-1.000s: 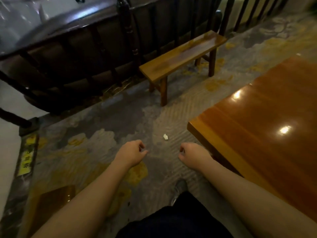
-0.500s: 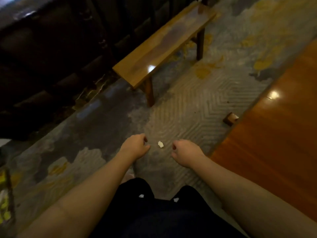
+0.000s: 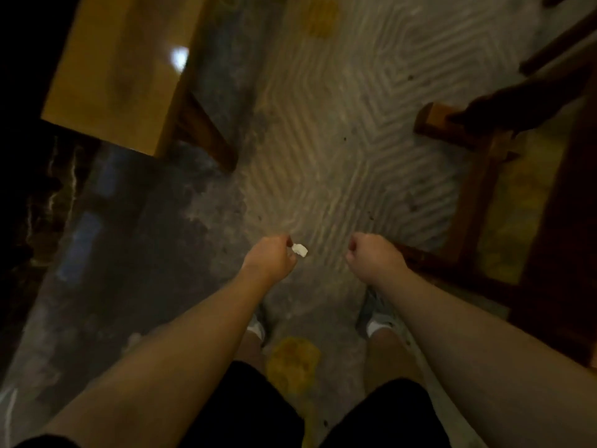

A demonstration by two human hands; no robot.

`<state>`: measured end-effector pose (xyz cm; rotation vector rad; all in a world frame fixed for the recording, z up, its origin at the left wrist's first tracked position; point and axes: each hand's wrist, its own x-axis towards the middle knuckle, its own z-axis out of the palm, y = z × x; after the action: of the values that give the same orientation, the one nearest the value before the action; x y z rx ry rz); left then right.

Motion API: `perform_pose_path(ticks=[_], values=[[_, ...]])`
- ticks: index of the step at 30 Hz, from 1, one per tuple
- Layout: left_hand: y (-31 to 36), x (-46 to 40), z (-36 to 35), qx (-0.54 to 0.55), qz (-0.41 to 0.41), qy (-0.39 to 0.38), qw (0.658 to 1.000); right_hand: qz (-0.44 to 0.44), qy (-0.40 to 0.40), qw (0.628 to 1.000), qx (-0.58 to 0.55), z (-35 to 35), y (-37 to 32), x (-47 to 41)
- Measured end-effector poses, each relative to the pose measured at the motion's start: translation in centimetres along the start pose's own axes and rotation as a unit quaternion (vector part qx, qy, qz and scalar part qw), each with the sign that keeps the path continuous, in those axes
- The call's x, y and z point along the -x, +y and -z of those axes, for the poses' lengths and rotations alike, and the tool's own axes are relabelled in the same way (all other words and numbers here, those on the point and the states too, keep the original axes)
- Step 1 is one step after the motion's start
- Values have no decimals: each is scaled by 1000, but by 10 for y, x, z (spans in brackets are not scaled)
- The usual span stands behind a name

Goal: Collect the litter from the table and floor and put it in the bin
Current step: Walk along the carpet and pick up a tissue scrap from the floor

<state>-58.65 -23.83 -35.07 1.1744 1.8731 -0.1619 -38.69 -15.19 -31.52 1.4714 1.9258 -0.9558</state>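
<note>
A small white paper scrap is low over the patterned carpet, between my two hands. My left hand is curled, and its fingertips pinch the scrap's left edge. Whether the scrap is clear of the floor I cannot tell. My right hand hangs a short way to the right of the scrap as a loose fist with nothing in it. No bin is in view.
A light wooden bench stands at the upper left, its leg slanting towards the scrap. The table's wooden underframe and dark edge fill the right side. My shoes stand just below my hands.
The view has tipped down and closer to the floor. The scrap, which lay apart between my hands, is now at my left fingertips. The tabletop has left the view.
</note>
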Motion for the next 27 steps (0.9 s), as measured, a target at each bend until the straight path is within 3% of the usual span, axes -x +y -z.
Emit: perform_pose_path(ticks=[6,12,14,23,27], values=[[-35,-128,-121,2,2,-32,999,-16,-63,997,43,-106,32,-142],[-87,-227,-233,-109,-39,-71,991,-28,-181,978,104,-219,73,-265],[-101,-245,-251,-129,-51,-88,986,-16,-179,978,109,-246,85,-288],[-130,-258,-253,-118,-83,-88,986,-18,-163,978,130,-307,102,-311],[-127,-228,-210,-63,-77,-28,995,-37,-267,954,132,-270,90,-308]])
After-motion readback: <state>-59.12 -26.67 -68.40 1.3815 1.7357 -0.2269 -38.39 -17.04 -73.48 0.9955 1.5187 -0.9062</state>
